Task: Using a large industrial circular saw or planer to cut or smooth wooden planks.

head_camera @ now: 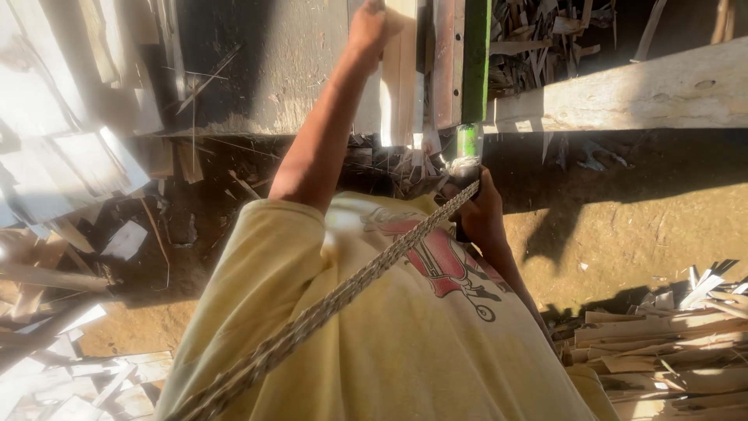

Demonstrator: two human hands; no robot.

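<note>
My left hand [369, 25] reaches far forward, closed on the top of a bundle of thin pale wood strips [402, 86] that stands against a rusty metal machine part [446, 62] with a green bar [476, 58]. My right hand [478, 212] is closed around the lower end of a green lever handle [467, 146], close to my chest. A braided rope [343, 292] runs slantwise across my yellow printed shirt [405, 343] up to that hand. What lies inside the right fist is hidden.
A long wooden beam [639, 93] crosses the upper right. Heaps of wood offcuts and veneer scraps lie at the left [70, 164], lower left [70, 382] and lower right [670, 343]. Bare dirt ground [647, 226] shows at the right.
</note>
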